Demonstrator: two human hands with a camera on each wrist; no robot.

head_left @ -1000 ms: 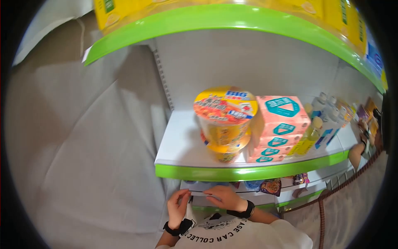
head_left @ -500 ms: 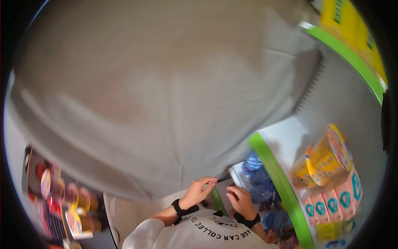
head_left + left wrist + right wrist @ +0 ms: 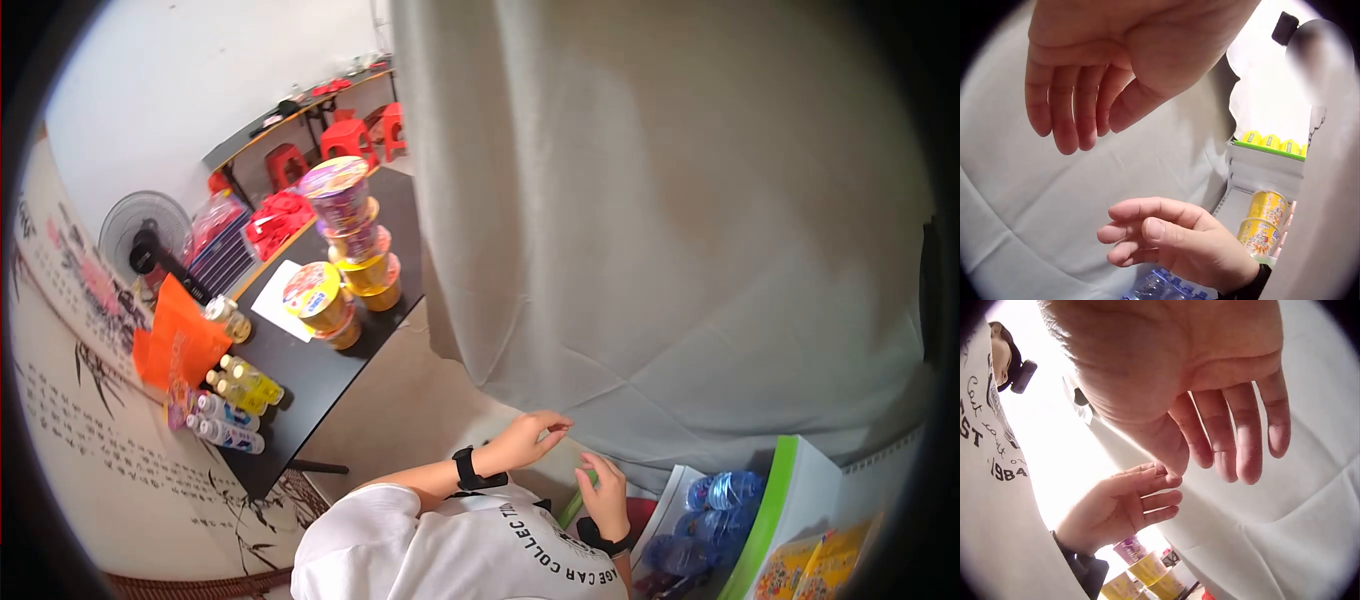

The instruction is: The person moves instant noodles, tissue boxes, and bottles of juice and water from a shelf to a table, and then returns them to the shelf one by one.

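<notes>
My left hand (image 3: 524, 441) is held in front of the white shirt, its fingers relaxed and nothing in them. Close by on the right, my right hand (image 3: 606, 497) hangs in the air, also holding nothing, its fingers loosely bent. Both palms show bare in the wrist views. Beyond the hands falls a grey curtain (image 3: 640, 200). Lower right of my right hand, blue-tinted bottles (image 3: 715, 525) lie on a shelf. A dark table (image 3: 325, 385) to the left carries stacked noodle cups (image 3: 345, 225), yellow drink bottles (image 3: 250, 385) and white bottles (image 3: 228, 425).
An orange bag (image 3: 180, 340) sits at the table's left side, with a fan (image 3: 145, 235) behind it. Red stools (image 3: 348, 140) stand far back. A green-edged shelf (image 3: 775, 520) holding yellow noodle cups (image 3: 815, 565) is at the lower right.
The head view has swung left from the shelf, past the curtain, to the table with noodle cups. Both hands stay raised before the body, holding nothing.
</notes>
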